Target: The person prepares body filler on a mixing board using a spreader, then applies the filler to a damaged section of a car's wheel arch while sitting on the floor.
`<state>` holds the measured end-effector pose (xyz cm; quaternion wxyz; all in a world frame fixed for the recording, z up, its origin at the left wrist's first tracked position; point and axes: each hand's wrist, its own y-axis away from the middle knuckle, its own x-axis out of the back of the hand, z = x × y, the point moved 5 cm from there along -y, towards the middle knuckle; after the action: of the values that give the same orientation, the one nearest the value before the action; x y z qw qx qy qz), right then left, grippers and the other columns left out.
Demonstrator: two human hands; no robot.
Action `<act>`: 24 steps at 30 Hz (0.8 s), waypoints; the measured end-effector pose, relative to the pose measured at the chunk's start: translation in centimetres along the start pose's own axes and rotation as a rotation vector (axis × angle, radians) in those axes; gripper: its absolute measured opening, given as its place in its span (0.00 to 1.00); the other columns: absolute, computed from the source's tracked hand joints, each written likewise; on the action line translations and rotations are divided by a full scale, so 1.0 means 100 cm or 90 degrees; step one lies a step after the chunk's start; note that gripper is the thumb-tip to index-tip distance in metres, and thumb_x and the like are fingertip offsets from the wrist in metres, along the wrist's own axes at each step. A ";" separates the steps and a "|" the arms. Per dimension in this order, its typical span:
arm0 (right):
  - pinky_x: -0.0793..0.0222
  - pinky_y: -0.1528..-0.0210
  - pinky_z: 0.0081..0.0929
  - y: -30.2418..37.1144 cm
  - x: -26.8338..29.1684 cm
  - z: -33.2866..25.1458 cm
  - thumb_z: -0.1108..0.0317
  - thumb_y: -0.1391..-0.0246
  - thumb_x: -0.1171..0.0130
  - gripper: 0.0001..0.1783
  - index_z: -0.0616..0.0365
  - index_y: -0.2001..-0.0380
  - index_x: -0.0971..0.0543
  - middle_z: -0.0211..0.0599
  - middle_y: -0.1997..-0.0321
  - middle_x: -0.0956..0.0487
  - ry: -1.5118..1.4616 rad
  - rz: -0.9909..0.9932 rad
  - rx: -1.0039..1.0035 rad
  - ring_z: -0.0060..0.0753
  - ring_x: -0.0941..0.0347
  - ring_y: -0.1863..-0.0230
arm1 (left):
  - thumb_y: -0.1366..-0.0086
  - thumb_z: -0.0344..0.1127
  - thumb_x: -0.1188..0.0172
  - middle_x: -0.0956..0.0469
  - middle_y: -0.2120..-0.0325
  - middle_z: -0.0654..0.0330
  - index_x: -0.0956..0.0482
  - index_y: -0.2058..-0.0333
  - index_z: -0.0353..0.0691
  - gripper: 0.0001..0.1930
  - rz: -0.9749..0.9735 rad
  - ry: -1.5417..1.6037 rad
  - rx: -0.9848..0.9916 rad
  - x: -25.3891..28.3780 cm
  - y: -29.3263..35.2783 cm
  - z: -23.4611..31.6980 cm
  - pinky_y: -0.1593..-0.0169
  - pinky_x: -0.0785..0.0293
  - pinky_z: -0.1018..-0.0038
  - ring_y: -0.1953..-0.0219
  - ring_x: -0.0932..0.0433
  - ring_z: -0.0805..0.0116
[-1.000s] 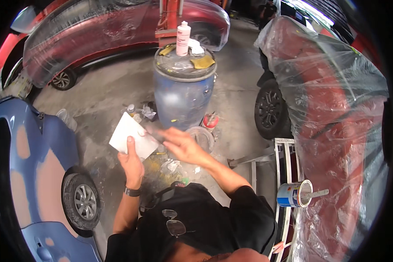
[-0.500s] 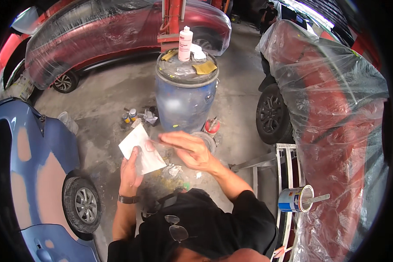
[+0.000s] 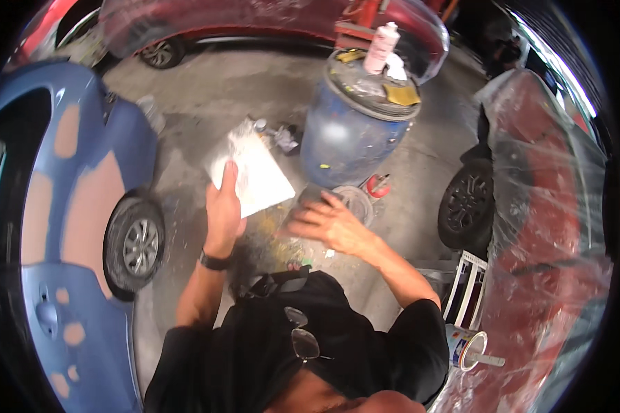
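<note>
Head view: left hand [image 3: 224, 210], thumb on the upper face and fingers behind, clamped on one white board [image 3: 262, 180], which is tilted and stands out in front of the person. Right hand [image 3: 334, 226], blurred, fingers a little apart, just beside the board's right corner; one dark flat piece [image 3: 315, 193] shows at those fingers, and from where I stand I cannot tell whether they grip it. One dark wristband [image 3: 215, 261], left wrist. One black shirt [image 3: 372, 344], eyeglasses [image 3: 305, 344] hanging at its front. Beyond the hands: one blue barrel [image 3: 344, 141], upright, bearing a pale bottle [image 3: 381, 49] and a yellow pad [image 3: 401, 94]. Left: one blue car [image 3: 134, 148], patched pinkish-beige. Right: one plastic-wrapped red car [image 3: 541, 227].
</note>
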<state>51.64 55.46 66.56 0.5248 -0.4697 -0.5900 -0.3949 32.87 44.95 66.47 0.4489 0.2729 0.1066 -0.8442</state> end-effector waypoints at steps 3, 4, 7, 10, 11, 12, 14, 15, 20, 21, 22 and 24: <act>0.51 0.29 0.57 -0.003 0.021 0.006 0.71 0.48 0.41 0.26 0.46 0.43 0.25 0.36 0.40 0.24 -0.154 0.208 0.000 0.47 0.33 0.34 | 0.27 0.43 0.48 0.22 0.51 0.54 0.29 0.46 0.31 0.21 -0.083 0.081 0.031 0.007 -0.011 0.011 0.48 0.23 0.66 0.52 0.19 0.63; 0.50 0.30 0.58 -0.004 0.041 0.000 0.73 0.51 0.37 0.27 0.49 0.44 0.24 0.39 0.41 0.23 -0.202 0.376 0.022 0.49 0.33 0.35 | 0.27 0.43 0.48 0.22 0.51 0.54 0.29 0.46 0.31 0.21 -0.066 0.087 0.021 0.011 -0.008 0.008 0.48 0.23 0.66 0.52 0.19 0.63; 0.49 0.31 0.60 -0.014 0.065 -0.014 0.71 0.56 0.28 0.30 0.50 0.47 0.22 0.38 0.41 0.23 -0.295 0.580 0.069 0.50 0.36 0.32 | 0.26 0.44 0.52 0.24 0.48 0.56 0.32 0.41 0.34 0.23 -0.152 0.221 0.139 -0.006 0.001 -0.014 0.44 0.26 0.65 0.49 0.22 0.62; 0.47 0.32 0.62 -0.028 0.064 -0.026 0.72 0.54 0.31 0.32 0.47 0.43 0.24 0.38 0.35 0.28 -0.170 0.463 0.143 0.55 0.41 0.30 | 0.27 0.41 0.50 0.23 0.49 0.58 0.31 0.42 0.37 0.20 -0.157 0.271 0.132 -0.024 0.013 -0.012 0.44 0.26 0.65 0.48 0.23 0.64; 0.47 0.32 0.62 -0.028 0.062 -0.020 0.72 0.54 0.31 0.32 0.47 0.43 0.24 0.38 0.35 0.28 -0.168 0.466 0.143 0.55 0.41 0.30 | 0.27 0.41 0.50 0.23 0.49 0.58 0.31 0.42 0.37 0.20 -0.160 0.269 0.131 -0.024 0.015 -0.014 0.44 0.26 0.65 0.48 0.23 0.64; 0.47 0.32 0.63 -0.029 0.059 -0.008 0.73 0.53 0.34 0.32 0.46 0.41 0.25 0.38 0.33 0.31 -0.139 0.449 0.099 0.55 0.42 0.30 | 0.27 0.39 0.49 0.23 0.50 0.59 0.30 0.43 0.37 0.19 -0.141 0.252 0.097 -0.020 0.015 -0.015 0.45 0.25 0.65 0.49 0.22 0.65; 0.45 0.33 0.63 -0.031 0.054 0.018 0.75 0.50 0.42 0.34 0.43 0.37 0.29 0.36 0.30 0.35 -0.076 0.436 0.020 0.55 0.41 0.31 | 0.28 0.36 0.46 0.21 0.52 0.61 0.27 0.47 0.36 0.15 -0.117 0.233 0.053 -0.016 0.015 -0.011 0.49 0.21 0.67 0.51 0.21 0.68; 0.45 0.33 0.63 -0.025 0.056 0.023 0.75 0.50 0.42 0.34 0.43 0.37 0.29 0.36 0.30 0.35 -0.072 0.435 0.022 0.55 0.41 0.31 | 0.28 0.36 0.46 0.21 0.52 0.61 0.27 0.47 0.36 0.15 -0.119 0.237 0.050 -0.014 0.014 -0.007 0.49 0.21 0.67 0.51 0.21 0.68; 0.43 0.35 0.63 -0.010 0.048 0.042 0.79 0.49 0.49 0.36 0.44 0.35 0.33 0.39 0.30 0.36 0.123 0.272 -0.170 0.54 0.39 0.33 | 0.29 0.38 0.43 0.20 0.57 0.67 0.21 0.54 0.40 0.11 -0.088 0.091 -0.026 -0.007 0.008 0.011 0.49 0.25 0.71 0.54 0.22 0.75; 0.45 0.35 0.64 -0.006 0.056 0.041 0.78 0.49 0.50 0.35 0.45 0.35 0.33 0.39 0.30 0.37 0.053 0.359 -0.218 0.54 0.40 0.32 | 0.29 0.38 0.43 0.20 0.58 0.67 0.21 0.54 0.40 0.11 -0.060 0.026 -0.057 -0.005 0.007 0.010 0.50 0.26 0.73 0.53 0.23 0.76; 0.46 0.35 0.66 -0.011 0.064 0.037 0.77 0.49 0.49 0.35 0.47 0.36 0.33 0.42 0.31 0.37 0.019 0.459 -0.191 0.56 0.40 0.33 | 0.28 0.38 0.44 0.20 0.58 0.67 0.20 0.56 0.37 0.11 -0.080 -0.017 -0.086 -0.009 0.008 0.011 0.51 0.29 0.76 0.55 0.25 0.80; 0.47 0.35 0.67 -0.030 0.046 0.007 0.77 0.49 0.48 0.34 0.48 0.36 0.33 0.44 0.32 0.35 0.043 0.354 -0.180 0.58 0.40 0.33 | 0.28 0.37 0.44 0.20 0.59 0.67 0.20 0.57 0.36 0.11 -0.059 -0.048 -0.089 -0.005 0.007 0.001 0.51 0.30 0.77 0.56 0.26 0.80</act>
<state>48.53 56.03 71.08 0.5617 -0.6677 -0.3603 -0.3298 33.66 44.88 66.88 0.4309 0.2036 0.1609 -0.8643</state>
